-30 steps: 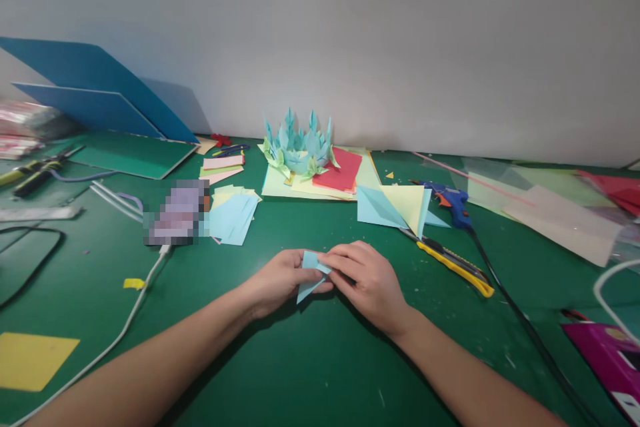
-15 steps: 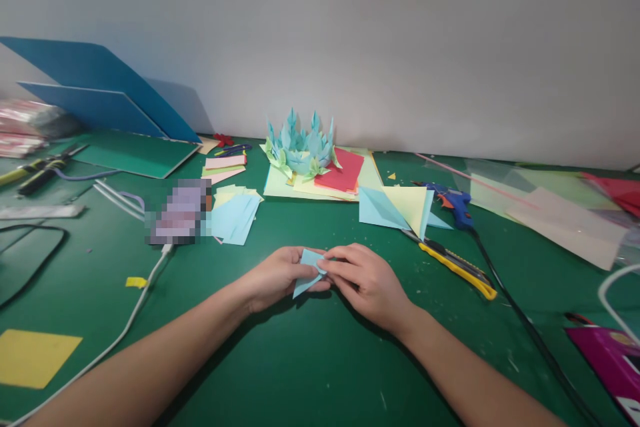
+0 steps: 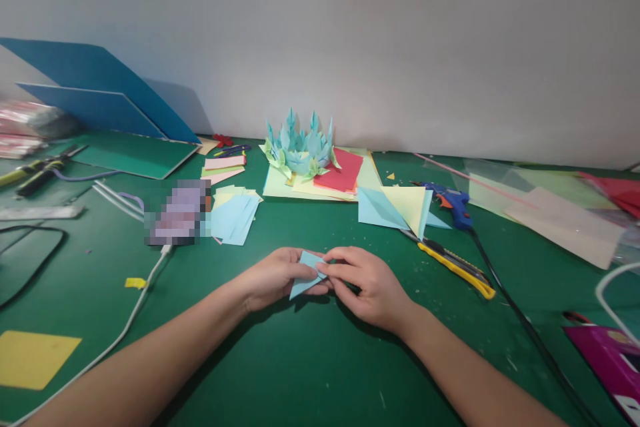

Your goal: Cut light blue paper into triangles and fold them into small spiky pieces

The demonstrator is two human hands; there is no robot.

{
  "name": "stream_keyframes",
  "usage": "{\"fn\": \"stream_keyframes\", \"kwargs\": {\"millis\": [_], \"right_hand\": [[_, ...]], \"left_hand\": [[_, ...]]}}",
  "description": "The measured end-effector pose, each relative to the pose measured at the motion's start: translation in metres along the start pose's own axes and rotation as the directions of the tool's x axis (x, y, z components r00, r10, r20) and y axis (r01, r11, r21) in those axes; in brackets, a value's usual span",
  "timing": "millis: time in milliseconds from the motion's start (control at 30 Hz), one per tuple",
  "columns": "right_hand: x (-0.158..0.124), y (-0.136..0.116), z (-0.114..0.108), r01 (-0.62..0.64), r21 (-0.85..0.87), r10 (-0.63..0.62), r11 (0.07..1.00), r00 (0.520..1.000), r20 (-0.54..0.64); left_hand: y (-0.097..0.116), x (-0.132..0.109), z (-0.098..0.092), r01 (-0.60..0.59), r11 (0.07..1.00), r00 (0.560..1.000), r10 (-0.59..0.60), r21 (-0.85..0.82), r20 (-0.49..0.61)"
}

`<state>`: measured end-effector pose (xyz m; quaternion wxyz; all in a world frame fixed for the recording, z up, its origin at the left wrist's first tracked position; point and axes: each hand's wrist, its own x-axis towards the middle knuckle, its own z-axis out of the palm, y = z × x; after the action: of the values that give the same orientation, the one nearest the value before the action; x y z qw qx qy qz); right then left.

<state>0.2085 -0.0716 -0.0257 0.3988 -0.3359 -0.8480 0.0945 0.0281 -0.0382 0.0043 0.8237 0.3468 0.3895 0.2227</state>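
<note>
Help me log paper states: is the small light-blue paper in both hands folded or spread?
Folded: the light-blue paper shows an overlapping edge by the right hand; part is hidden.

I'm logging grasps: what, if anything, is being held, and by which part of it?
A folded light-blue paper: the left grip pinches it across the middle, the right grip at its right end.
</note>
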Motion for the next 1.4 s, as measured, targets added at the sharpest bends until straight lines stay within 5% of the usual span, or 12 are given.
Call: {"fn": "stream_keyframes", "kwargs": {"millis": [633, 767, 967, 1300, 1400], "right_hand": [[0.003, -0.005, -0.004, 0.011, 0.022, -0.010, 1.000, 1.000, -0.017], [0.003, -0.003, -0.001, -0.103, 0.123, 0.112, 0.987, 0.991, -0.066], [0.004, 0.003, 0.004, -0.484, 0.481, 0.554, 0.731, 0.833, -0.004], [0.006, -0.004, 0.002, -0.554, 0.599, 0.591, 0.579, 0.791, 0.159], [0.007, -0.006, 0.002, -0.537, 0.590, 0.568, 0.603, 0.808, 0.155]], "left_hand": [[0.002, 0.000, -0.004, -0.018, 1.000, 1.000, 0.019, -0.017, 0.024], [0.002, 0.000, -0.002, -0.018, 1.000, 1.000, 0.018, 0.014, -0.004], [-0.002, -0.001, 0.005, -0.152, 0.986, 0.983, 0.158, 0.073, -0.090], [-0.014, -0.003, 0.013, -0.120, 0.963, 0.988, 0.139, 0.239, -0.064], [-0.014, -0.002, 0.009, -0.130, 0.934, 0.988, 0.149, 0.332, -0.032]]}}
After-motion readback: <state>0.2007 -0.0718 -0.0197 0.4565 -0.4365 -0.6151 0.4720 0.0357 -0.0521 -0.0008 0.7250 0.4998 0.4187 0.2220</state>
